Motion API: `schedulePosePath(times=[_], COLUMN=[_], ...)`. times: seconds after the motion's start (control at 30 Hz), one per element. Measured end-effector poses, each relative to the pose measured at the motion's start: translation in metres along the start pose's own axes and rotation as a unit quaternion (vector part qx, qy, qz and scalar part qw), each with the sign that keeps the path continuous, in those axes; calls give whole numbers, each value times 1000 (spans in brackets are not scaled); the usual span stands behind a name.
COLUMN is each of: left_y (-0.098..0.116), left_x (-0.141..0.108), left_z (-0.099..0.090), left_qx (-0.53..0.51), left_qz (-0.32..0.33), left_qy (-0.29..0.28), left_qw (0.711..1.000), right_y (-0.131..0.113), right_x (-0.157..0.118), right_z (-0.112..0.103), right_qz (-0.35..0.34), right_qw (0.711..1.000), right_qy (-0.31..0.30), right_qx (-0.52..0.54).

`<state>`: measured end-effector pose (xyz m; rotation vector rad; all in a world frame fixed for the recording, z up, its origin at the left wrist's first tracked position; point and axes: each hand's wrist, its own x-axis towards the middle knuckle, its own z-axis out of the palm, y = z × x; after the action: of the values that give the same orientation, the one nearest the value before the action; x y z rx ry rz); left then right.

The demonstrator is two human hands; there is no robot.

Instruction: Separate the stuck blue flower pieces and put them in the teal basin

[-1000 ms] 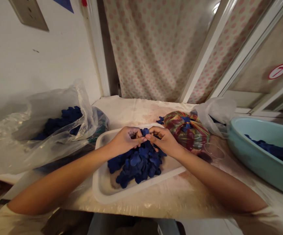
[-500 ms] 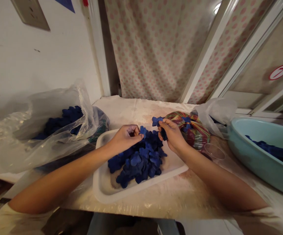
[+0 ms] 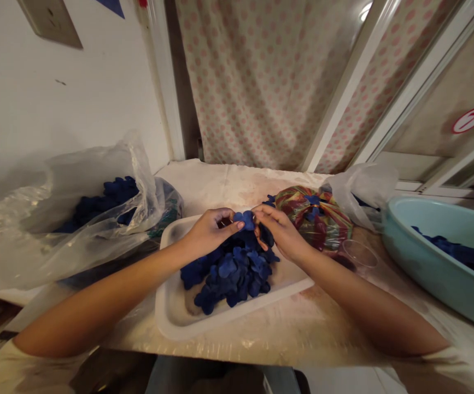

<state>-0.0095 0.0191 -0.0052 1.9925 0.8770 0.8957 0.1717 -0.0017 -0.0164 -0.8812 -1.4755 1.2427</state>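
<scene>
Over the white tray (image 3: 175, 331), a blue fabric-like flower (image 3: 244, 220) is pinched at its left edge between the thumb and finger of my left hand (image 3: 214, 229). My right hand (image 3: 281, 232) has its fingertips closed at the right edge of the same flower. Another dark blue piece (image 3: 267, 237) is tucked in my right palm, partly hidden by the fingers. Beneath both hands lies a heap of blue flowers (image 3: 230, 271) in the tray. More blue shows just behind my right fingers, by a striped bag (image 3: 321, 221).
At the left lies a clear plastic bag (image 3: 76, 186) with blue flowers inside. A light blue basin (image 3: 421, 257) holding dark blue pieces stands at the right. Near it are a clear round lid-like piece (image 3: 360, 253) and another plastic bag (image 3: 360, 186). A dotted curtain (image 3: 253, 82) hangs behind.
My right hand has moved left and its fingertips now meet the flower in my left hand. The flower that stuck out from the right fingertips is no longer there. My left hand stays nearly in place.
</scene>
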Motion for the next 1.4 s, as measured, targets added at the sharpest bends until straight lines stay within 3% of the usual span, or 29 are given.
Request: schedulePosePath(times=[0.2, 0.3, 0.43, 0.63, 0.8, 0.9, 1.0, 1.1, 1.2, 1.3, 1.4], left_y=[2, 1, 0, 7, 11, 9, 6, 4, 3, 1, 0], left_x=[-1, -1, -1, -7, -11, -10, -7, -3, -1, -2, -4], left_z=[0, -1, -1, 1, 3, 3, 2, 0, -1, -2, -3], left_qx=[1, -25, -54, -24, -46, -54, -112, -227, -298, -306, -288], left_qz=[-55, -45, -29, -16, 6, -2, -38, -79, -95, -88, -73], left_qy=[29, 32, 13, -102, -198, -199, -150, -59, -8, -16, -33], left_qw=[998, 998, 998, 994, 979, 979, 982, 969, 950, 948, 954], right_y=[-2, 2, 4, -3, -5, -5, -6, -9, -9, -5, -1], right_x=[2, 2, 3, -3, -16, -21, -21, -19, -18, -19, -19], right_z=[2, 3, 2, 4, 13, 13, 9, 6, 7, 9, 9], right_qz=[18, -7, 14, 3, -45, -91, -182, -325, -398, -418, -430], right_qw=[997, 997, 998, 999, 988, 969, 937, 864, 805, 783, 779], right_qy=[25, 8, 5, -45, -34, -33, -4, 38, 38, 38, 44], right_qx=[76, 74, 55, -23, -146, -227, -299, -383, -439, -459, -454])
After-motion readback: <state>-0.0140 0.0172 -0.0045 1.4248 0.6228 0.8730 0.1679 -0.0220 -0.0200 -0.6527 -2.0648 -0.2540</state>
